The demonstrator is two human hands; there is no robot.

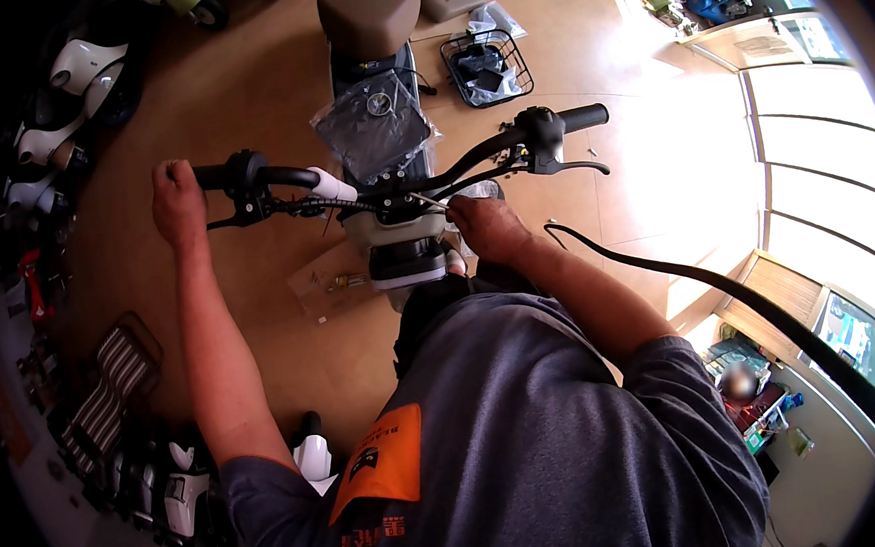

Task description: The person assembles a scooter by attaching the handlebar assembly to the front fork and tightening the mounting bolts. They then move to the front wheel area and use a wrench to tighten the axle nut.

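The black handlebar of a scooter spans the view in front of me. My left hand is wrapped round the outer end of its left grip. A white wrap covers part of the bar just left of the middle. My right hand is closed on a thin silvery tool, seemingly a hex key, whose tip reaches the clamp at the bar's centre. The fingers hide the tool's near end. The right grip and brake lever are untouched.
Clear plastic wrapping lies on the scooter's footboard, before the brown seat. Beyond the bar, a black wire basket rests on the floor. Flat cardboard lies at left. A black strap crosses the right side. Other scooters line the left.
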